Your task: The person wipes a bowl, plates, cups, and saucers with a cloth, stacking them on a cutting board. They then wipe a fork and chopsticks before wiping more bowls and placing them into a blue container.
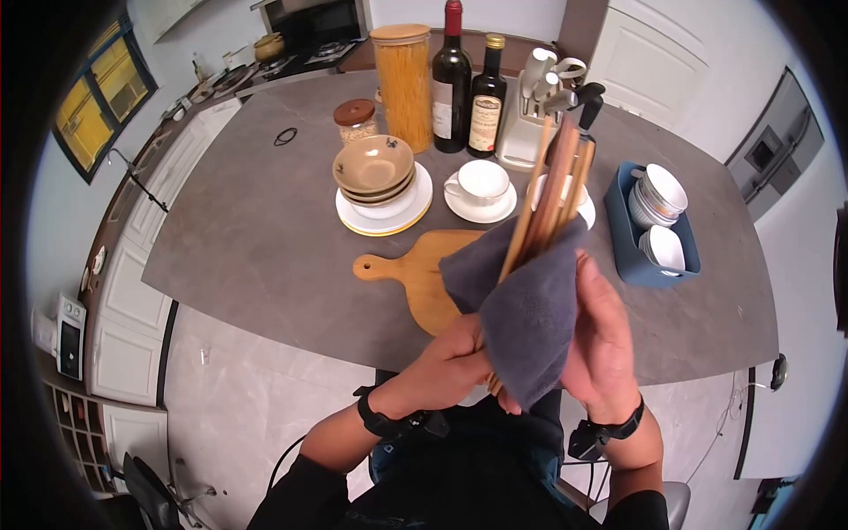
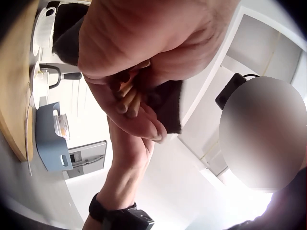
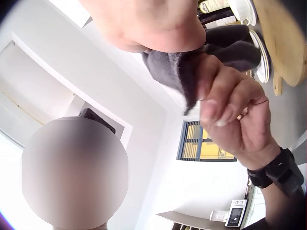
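A bundle of several wooden chopsticks (image 1: 536,212), light and dark brown, leans upright in front of the body with a dark grey cloth (image 1: 534,309) folded around its middle. My left hand (image 1: 446,367) grips the bundle low down, its fingers partly under the cloth. On the other side my right hand (image 1: 605,344) holds the cloth against the chopsticks, thumb up along its edge and the other fingers mostly hidden behind. Chopstick ends (image 2: 128,103) poke out between the two hands in the left wrist view. Below the cloth lies a wooden cutting board (image 1: 428,274) on the grey table.
Brown bowls (image 1: 374,163) are stacked on white plates (image 1: 415,212). Beside them stands a cup (image 1: 482,181) on a saucer. Behind are a pasta jar (image 1: 403,93), two dark bottles (image 1: 451,97) and a knife block (image 1: 521,132). A blue bin (image 1: 629,238) at right holds bowls.
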`<state>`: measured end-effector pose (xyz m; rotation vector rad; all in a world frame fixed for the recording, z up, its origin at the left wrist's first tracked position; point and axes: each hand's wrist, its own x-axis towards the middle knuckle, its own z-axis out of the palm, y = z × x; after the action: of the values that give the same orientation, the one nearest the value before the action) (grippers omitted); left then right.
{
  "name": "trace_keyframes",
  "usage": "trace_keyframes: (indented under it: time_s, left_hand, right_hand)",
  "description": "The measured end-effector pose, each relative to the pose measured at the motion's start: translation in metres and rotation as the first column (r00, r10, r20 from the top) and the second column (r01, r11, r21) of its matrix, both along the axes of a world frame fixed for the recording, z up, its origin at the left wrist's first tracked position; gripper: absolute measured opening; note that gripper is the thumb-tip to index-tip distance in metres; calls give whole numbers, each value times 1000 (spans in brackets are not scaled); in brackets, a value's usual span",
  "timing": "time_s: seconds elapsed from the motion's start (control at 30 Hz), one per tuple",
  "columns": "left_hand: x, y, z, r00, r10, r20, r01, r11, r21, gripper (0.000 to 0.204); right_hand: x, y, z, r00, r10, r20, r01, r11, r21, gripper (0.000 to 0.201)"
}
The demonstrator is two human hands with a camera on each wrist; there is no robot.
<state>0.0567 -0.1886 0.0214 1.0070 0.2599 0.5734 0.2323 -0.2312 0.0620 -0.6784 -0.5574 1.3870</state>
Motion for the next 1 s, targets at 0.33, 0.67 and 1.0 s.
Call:
trace_keyframes:
  time_s: [0.33,0.67,1.0]
  left_hand:
    - [17,-4,-18,984,-157,-87,163,985,54,20]
    - [5,-3,-20,981,-161,-104,163,986,12,24]
    - [8,-7,-16,963,-253,-96,249,967,-52,27]
  right_hand:
    - [17,12,-13,924,115,365,-96,993,-72,30]
    - [3,17,-19,953,47,298,-48,999,-3,35]
    - [34,45,12,958,13,288,-30,998,54,42]
